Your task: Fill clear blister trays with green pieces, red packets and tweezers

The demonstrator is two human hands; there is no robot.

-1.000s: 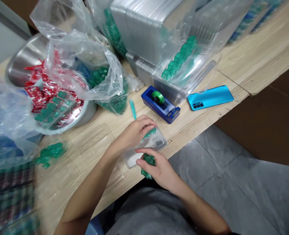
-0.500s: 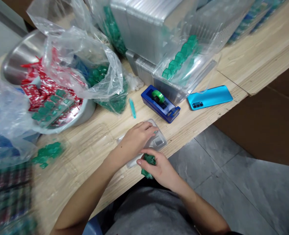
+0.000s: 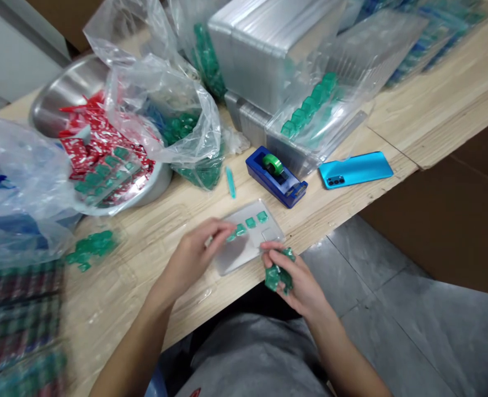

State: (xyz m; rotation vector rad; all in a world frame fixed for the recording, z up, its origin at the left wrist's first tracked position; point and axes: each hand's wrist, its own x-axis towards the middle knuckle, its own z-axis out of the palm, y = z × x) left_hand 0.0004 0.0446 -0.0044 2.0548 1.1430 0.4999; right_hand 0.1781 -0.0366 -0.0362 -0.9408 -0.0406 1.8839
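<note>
A clear plastic tray (image 3: 244, 253) lies on the table near its front edge, with a row of small green translucent plastic pieces (image 3: 250, 223) along its far side. My left hand (image 3: 198, 251) is over the tray's left end, thumb and fingertips pinched at the leftmost green piece (image 3: 230, 237), which they partly hide. At the tray's near right corner, my right hand (image 3: 295, 275) is curled around several more green plastic pieces (image 3: 273, 277). Some of these stick out between its fingers.
Beyond the tray are a blue tape dispenser (image 3: 277, 177), a teal pen-like stick (image 3: 230, 182) and a blue phone (image 3: 356, 170). A metal bowl (image 3: 45, 113) of red packets, a bag of green pieces (image 3: 200, 118) and stacked clear trays (image 3: 252, 55) stand behind. Loose green pieces (image 3: 90, 248) lie left.
My left hand has moved left across the tray, uncovering the row of green pieces. My right hand has shifted right with its green pieces. The whole view has shifted slightly.
</note>
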